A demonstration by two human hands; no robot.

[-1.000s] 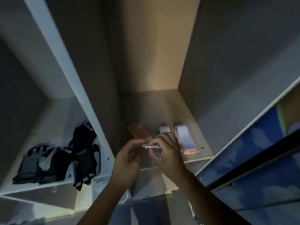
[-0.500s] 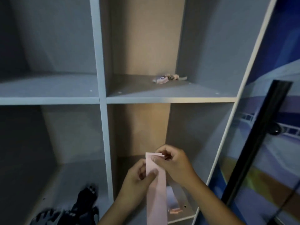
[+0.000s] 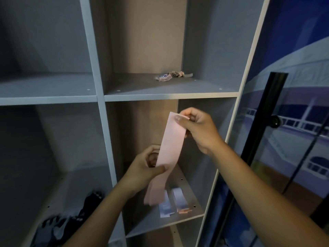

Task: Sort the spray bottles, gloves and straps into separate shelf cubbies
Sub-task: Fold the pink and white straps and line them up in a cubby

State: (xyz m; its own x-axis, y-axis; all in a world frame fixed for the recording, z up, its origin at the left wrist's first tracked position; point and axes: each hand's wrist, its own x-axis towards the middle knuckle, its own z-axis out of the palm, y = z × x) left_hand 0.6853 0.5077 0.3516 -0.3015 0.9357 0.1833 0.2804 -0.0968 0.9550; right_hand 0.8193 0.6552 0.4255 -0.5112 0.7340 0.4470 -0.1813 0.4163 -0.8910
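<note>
A pale pink strap (image 3: 170,150) hangs stretched between both hands in front of the middle right cubby. My right hand (image 3: 197,130) pinches its top end. My left hand (image 3: 146,168) grips it lower down, and its tail dangles below. Two folded straps (image 3: 175,202), one bluish and one with an orange end, lie on that cubby's floor. Dark gloves (image 3: 71,223) lie piled in the lower left cubby. A small crumpled bundle (image 3: 171,76) rests at the back of the upper right cubby. No spray bottle is in view.
The white shelf unit (image 3: 99,98) has a vertical divider between the left and right cubbies. A black pole (image 3: 258,139) stands to the right, in front of a blue painted wall. The upper left cubby holds nothing.
The view has tilted up from the cubby floor to the shelf front. My hands have drawn apart, the right rising, and the folded pink strap has opened out to its length.
</note>
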